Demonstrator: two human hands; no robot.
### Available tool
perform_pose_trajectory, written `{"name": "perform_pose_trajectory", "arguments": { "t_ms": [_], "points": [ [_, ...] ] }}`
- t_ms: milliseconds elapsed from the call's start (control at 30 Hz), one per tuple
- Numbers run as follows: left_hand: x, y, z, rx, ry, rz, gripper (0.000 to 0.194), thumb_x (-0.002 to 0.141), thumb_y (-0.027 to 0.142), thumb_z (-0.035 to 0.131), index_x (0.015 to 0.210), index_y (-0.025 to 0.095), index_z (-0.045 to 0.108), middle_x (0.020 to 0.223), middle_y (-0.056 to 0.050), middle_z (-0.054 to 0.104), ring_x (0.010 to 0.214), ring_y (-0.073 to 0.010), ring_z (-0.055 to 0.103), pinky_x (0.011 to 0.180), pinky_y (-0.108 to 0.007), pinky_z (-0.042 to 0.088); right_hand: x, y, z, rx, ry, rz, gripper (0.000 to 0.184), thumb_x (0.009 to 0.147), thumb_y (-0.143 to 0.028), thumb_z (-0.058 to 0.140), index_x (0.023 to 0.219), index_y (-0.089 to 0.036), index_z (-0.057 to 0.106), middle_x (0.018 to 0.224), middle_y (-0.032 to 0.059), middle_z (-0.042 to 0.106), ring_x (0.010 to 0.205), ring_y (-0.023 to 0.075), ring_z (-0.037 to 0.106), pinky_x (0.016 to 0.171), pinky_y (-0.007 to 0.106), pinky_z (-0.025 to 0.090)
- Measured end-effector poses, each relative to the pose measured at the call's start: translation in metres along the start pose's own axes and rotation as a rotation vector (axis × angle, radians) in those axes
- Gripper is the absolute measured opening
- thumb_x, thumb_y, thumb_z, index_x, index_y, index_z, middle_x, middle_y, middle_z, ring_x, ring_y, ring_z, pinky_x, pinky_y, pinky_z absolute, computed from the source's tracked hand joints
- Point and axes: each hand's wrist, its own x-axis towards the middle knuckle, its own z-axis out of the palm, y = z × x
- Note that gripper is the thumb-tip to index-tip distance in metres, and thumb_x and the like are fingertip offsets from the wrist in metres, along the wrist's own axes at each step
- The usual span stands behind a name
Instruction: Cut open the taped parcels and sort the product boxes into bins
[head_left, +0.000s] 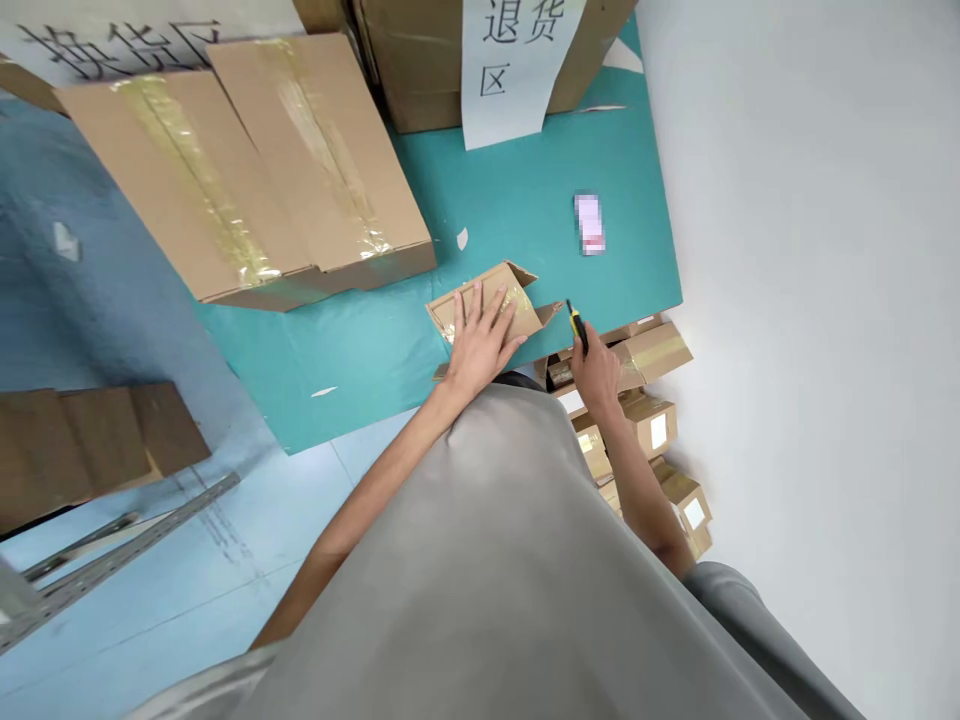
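Teal table, wall, left hand flat on box, right hand clutching likely cutter

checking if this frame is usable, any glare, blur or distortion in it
Head view: glare streaks on the tape of the large boxes; phone hidden by coarse pixel blocks; grey shirt looks stretched, likely by a wide lens; box cutter fairly crisp.

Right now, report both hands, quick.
Left hand: spread flat, pressing on the small brown cardboard box with yellowish tape.
Right hand: closed around the black-and-yellow cutter.
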Motion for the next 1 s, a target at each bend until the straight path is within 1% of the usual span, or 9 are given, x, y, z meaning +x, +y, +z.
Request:
{"name": "perform_pose_trajectory", "arguments": {
  "t_ms": [100, 233, 367, 500, 600, 667, 800, 900, 1000],
  "points": [
    [-0.02, -0.007, -0.019, 0.006, 0.1, -0.085, 0.069, 0.114, 0.063, 0.052, 0.175, 0.031, 0.048, 0.185, -0.012, 0.043, 0.18, -0.0389, 0.018, 0.144, -0.071, 0.016, 0.041, 0.008, 0.034, 0.122, 0.086, 0.049, 0.063, 0.118, -0.042, 0.031, 0.167, -0.01, 0.055, 0.155, 0.026, 0.072, 0.133, 0.0358, 0.074, 0.108, 0.045, 0.059],
    [-0.06, -0.029, -0.036, -0.004, 0.272, -0.317, 0.078, 0.108, 0.061, 0.063, 0.176, 0.026, 0.044, 0.182, -0.017, 0.046, 0.175, -0.0383, 0.035, 0.142, -0.064, 0.031, 0.101, 0.016, 0.074, 0.124, -0.022, 0.152, 0.064, 0.11, -0.022, 0.034, 0.167, 0.004, 0.046, 0.157, 0.0348, 0.064, 0.141, 0.0336, 0.066, 0.117, 0.043, 0.053],
    [-0.085, -0.047, -0.028, -0.14, 0.283, -0.524, 0.084, 0.097, 0.048, 0.07, 0.173, 0.02, 0.047, 0.172, -0.022, 0.057, 0.159, -0.0384, 0.058, 0.129, -0.06, 0.053, 0.141, 0.019, 0.099, 0.046, -0.116, 0.168, 0.067, 0.108, -0.013, 0.034, 0.171, 0.007, 0.037, 0.156, 0.0386, 0.059, 0.134, 0.0338, 0.069, 0.114, 0.043, 0.052],
    [-0.093, -0.044, -0.013, -0.251, 0.347, -0.686, 0.073, 0.095, 0.04, 0.068, 0.164, 0.019, 0.057, 0.163, -0.021, 0.066, 0.143, -0.0354, 0.071, 0.114, -0.056, 0.064, 0.162, 0.021, 0.096, 0.025, -0.156, 0.115, 0.067, 0.108, -0.017, 0.041, 0.171, 0.007, 0.038, 0.158, 0.0392, 0.057, 0.145, 0.0374, 0.062, 0.121, 0.047, 0.049],
    [-0.097, -0.036, -0.003, -0.292, 0.403, -0.755, 0.065, 0.096, 0.04, 0.068, 0.158, 0.018, 0.063, 0.155, -0.02, 0.072, 0.14, -0.0334, 0.073, 0.114, -0.054, 0.064, 0.157, 0.015, 0.074, 0.162, -0.075, -0.069, 0.064, 0.116, -0.031, 0.034, 0.17, 0.002, 0.042, 0.161, 0.0363, 0.057, 0.154, 0.0357, 0.057, 0.125, 0.048, 0.049],
    [-0.097, -0.032, 0.002, -0.311, 0.423, -0.762, 0.063, 0.097, 0.036, 0.067, 0.158, 0.019, 0.063, 0.153, -0.019, 0.074, 0.139, -0.0318, 0.074, 0.115, -0.054, 0.063, 0.139, 0.001, 0.056, 0.28, 0.017, -0.257, 0.067, 0.12, -0.044, 0.025, 0.172, -0.007, 0.044, 0.165, 0.0313, 0.057, 0.157, 0.0337, 0.056, 0.126, 0.051, 0.049],
    [-0.084, -0.035, 0.002, -0.245, 0.353, -0.755, 0.087, 0.09, 0.026, 0.075, 0.173, 0.023, 0.048, 0.163, -0.018, 0.067, 0.136, -0.0328, 0.074, 0.115, -0.052, 0.063, 0.087, -0.049, 0.039, 0.21, 0.074, -0.602, 0.086, 0.114, -0.075, 0.038, 0.174, -0.014, 0.045, 0.177, 0.0268, 0.046, 0.17, 0.042, 0.037, 0.137, 0.071, 0.032],
    [-0.062, -0.038, -0.008, -0.073, 0.278, -0.689, 0.102, 0.086, 0.019, 0.078, 0.18, 0.026, 0.04, 0.17, -0.016, 0.059, 0.142, -0.036, 0.07, 0.121, -0.052, 0.059, 0.068, -0.082, 0.044, 0.111, 0.035, -0.639, 0.098, 0.111, -0.082, 0.04, 0.177, -0.01, 0.04, 0.183, 0.0306, 0.035, 0.174, 0.0481, 0.026, 0.136, 0.081, 0.019],
    [-0.041, -0.043, -0.019, 0.051, 0.306, -0.587, 0.087, 0.088, 0.015, 0.071, 0.173, 0.02, 0.051, 0.17, -0.015, 0.06, 0.151, -0.0361, 0.064, 0.126, -0.049, 0.054, 0.072, -0.091, 0.051, 0.106, 0.017, -0.641, 0.1, 0.112, -0.083, 0.037, 0.177, -0.007, 0.039, 0.183, 0.0325, 0.036, 0.172, 0.0473, 0.031, 0.137, 0.082, 0.015]
  ]
}}
